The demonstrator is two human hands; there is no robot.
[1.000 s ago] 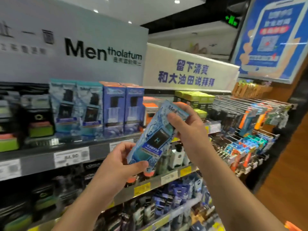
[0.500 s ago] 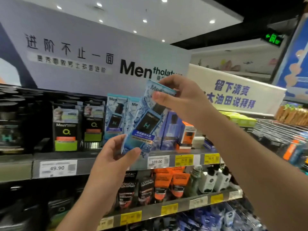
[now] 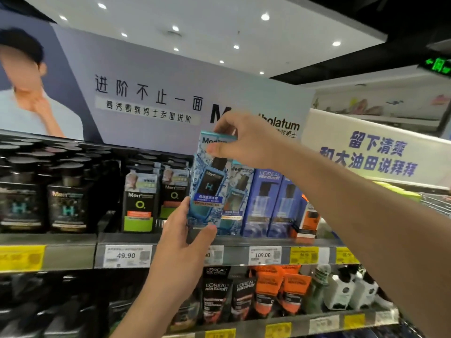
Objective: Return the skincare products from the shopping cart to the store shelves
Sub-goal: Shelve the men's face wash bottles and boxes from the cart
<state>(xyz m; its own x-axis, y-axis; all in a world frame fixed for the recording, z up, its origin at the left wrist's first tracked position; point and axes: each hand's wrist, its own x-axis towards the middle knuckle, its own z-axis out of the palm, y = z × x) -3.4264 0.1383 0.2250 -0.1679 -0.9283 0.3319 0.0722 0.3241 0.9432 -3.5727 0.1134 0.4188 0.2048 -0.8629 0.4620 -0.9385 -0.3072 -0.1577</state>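
blue mentholatum box held upright at the upper shelf
left hand grasps its bottom, right hand pinches its top, just beside a matching box on that shelf.

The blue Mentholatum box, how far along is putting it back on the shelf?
Already done: the blue box is raised to the upper shelf, beside a matching box. In hand: left hand grips its bottom, right hand pinches its top. Left: setting it down, letting go. The cart isn't visible.

Bright recessed ceiling spots overhead, even light; left-hand bottles sit dark and smeared with blur, and the edges bow wide-angle.
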